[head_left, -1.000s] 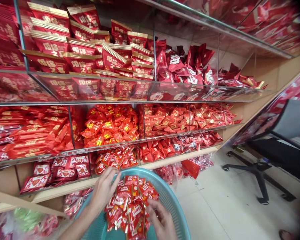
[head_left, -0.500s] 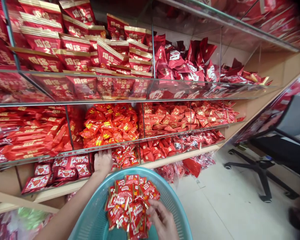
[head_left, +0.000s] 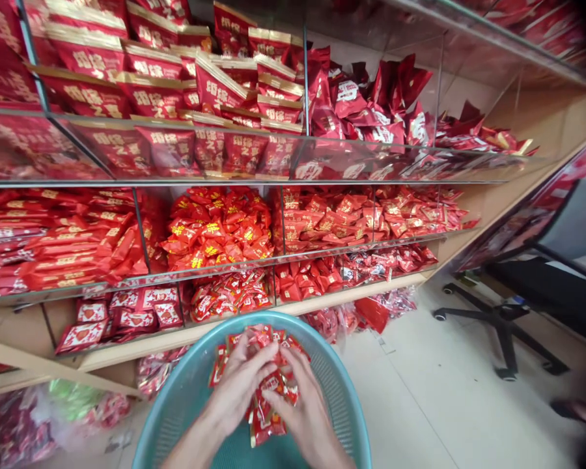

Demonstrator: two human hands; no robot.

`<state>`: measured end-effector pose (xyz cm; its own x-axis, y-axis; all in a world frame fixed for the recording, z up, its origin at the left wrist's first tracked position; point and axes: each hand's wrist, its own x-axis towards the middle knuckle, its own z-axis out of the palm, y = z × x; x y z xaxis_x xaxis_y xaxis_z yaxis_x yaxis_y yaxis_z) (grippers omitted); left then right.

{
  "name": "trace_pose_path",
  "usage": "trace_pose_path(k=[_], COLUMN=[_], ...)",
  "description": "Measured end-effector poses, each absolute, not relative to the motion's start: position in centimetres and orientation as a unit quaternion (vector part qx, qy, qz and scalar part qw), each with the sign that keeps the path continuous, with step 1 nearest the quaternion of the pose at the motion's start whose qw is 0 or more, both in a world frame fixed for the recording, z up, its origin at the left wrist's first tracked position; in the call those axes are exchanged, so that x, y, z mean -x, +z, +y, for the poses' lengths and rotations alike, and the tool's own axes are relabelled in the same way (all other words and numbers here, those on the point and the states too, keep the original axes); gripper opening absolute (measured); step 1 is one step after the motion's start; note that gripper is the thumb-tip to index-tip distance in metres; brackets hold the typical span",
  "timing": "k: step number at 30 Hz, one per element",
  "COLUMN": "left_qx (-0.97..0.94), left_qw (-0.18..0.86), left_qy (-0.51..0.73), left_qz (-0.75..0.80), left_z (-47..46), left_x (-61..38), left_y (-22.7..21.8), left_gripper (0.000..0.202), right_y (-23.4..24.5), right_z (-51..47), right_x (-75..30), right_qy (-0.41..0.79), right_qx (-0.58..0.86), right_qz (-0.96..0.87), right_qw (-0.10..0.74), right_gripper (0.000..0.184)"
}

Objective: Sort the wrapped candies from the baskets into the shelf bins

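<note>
A teal plastic basket [head_left: 151,397] stands in front of me with a heap of small red candy packets [head_left: 268,426] in it. My left hand [head_left: 239,384] reaches in from the left, its fingers curved over the upper part of the heap. From the right, my right hand [head_left: 303,400] cups the same heap, thumb and fingers spread around the packets. The hands nearly meet at the fingertips, with packets gripped between them. My fingers and palms hide part of the heap.
Shelves with clear dividers hold red packets [head_left: 219,228] and gold-edged bags [head_left: 92,94]. A wooden ledge [head_left: 141,345] runs behind the basket. Plastic bags [head_left: 73,397] lie at lower left. An office chair [head_left: 502,319] stands on the tiled floor at right.
My left hand has come down from the lower shelf compartment into the basket. My right hand has moved slightly up and inward over the packets. The view has tilted downward.
</note>
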<state>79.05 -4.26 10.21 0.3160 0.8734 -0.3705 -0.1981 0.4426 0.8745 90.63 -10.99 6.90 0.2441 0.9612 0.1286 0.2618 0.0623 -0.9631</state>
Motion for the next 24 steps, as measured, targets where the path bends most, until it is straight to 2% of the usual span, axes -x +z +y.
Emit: trace_pose_path(k=[3,5,9,13,18,24], left_qx=[-0.34,-0.396,-0.481,-0.413,-0.342,-0.349], left_qw=[0.765,0.739,0.653,0.728,0.718,0.723], left_qy=[0.351,0.331,0.342,0.364,0.424,0.411], left_qz=[0.419,0.434,0.475,0.41,0.434,0.432], left_z=[-6.0,-6.0,-4.9,-4.4,-4.4,-4.7], left_x=[-80.3,-80.1,-78.7,-78.3,-78.7,-78.7], left_y=[10.8,11.1,11.4,10.9,10.2,9.0], left_gripper=[0.04,0.033,0.034,0.04,0.04,0.035], right_y=[8.5,9.0,9.2,9.3,9.1,8.9], right_z=[-10.3,-9.9,-9.6,-9.3,-8.4,-8.4], right_x=[-90.7,-91.2,-92.4,-92.5,-91.4,-91.5], right_qy=[0.33,0.368,0.542,0.659,0.634,0.567], right_qx=[0.568,0.556,0.504,0.433,0.435,0.483], right_qz=[-0.528,-0.495,-0.384,-0.346,-0.298,-0.362], right_qw=[0.538,0.558,0.551,0.509,0.566,0.561], right_gripper=[0.037,0.028,0.031,0.033,0.041,0.045])
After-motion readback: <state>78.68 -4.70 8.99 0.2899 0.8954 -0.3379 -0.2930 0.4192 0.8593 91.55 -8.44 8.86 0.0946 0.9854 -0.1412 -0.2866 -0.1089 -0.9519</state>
